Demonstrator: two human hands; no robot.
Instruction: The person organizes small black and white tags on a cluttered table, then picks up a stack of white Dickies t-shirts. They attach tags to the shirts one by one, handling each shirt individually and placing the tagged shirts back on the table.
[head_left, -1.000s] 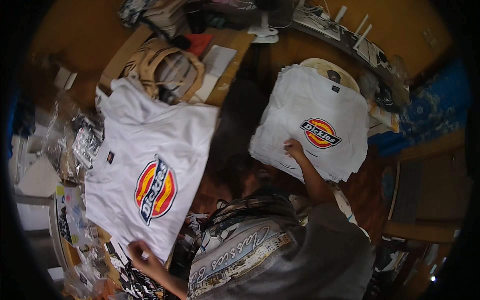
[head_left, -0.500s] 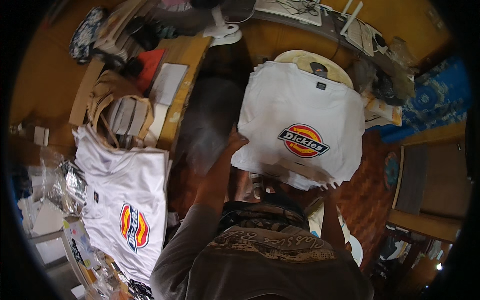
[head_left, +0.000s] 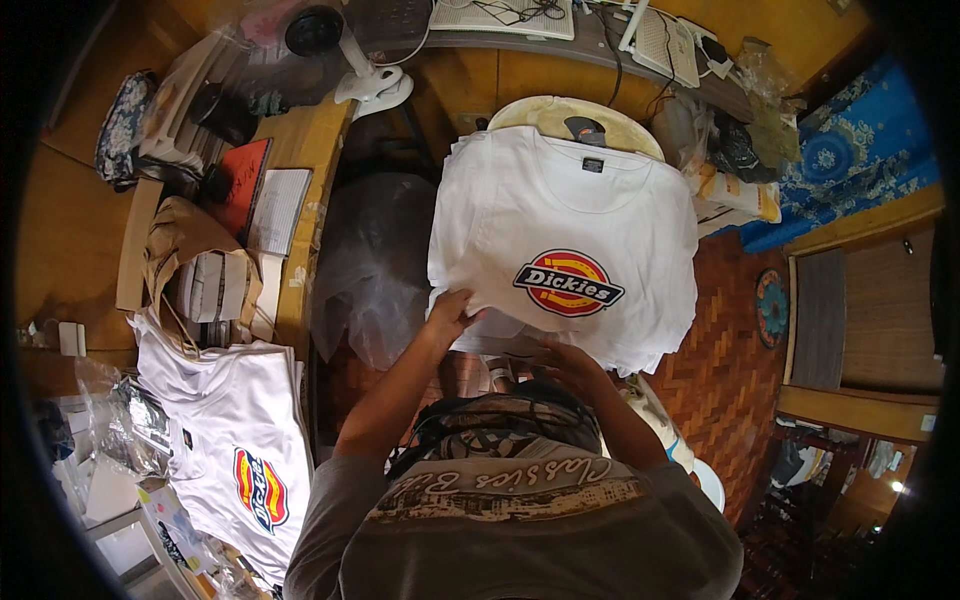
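Note:
A stack of white T-shirts (head_left: 640,230) lies in front of me. The top one has a red, yellow and black chest logo and a dark neck label. At its lower left edge my left hand (head_left: 456,316) is closed, pinching the fabric. My right hand (head_left: 578,368) is by the hem at the middle of the lower edge, its fingers stretched toward the left; whether they touch the cloth is hard to tell. Another pile of white T-shirts (head_left: 215,420) with the same logo lies at the left.
A cream rounded rim (head_left: 530,112) shows behind the stack. To the left are clear plastic (head_left: 375,270), a brown bag (head_left: 165,250), a red notebook (head_left: 238,185) and a white fan base (head_left: 378,88). A router (head_left: 665,48) sits on the far shelf, and a blue curtain (head_left: 850,150) hangs right.
My right hand has left the stack's lower right corner and come inward to the middle of the hem. My left hand has shifted down along the left edge. The view has turned slightly.

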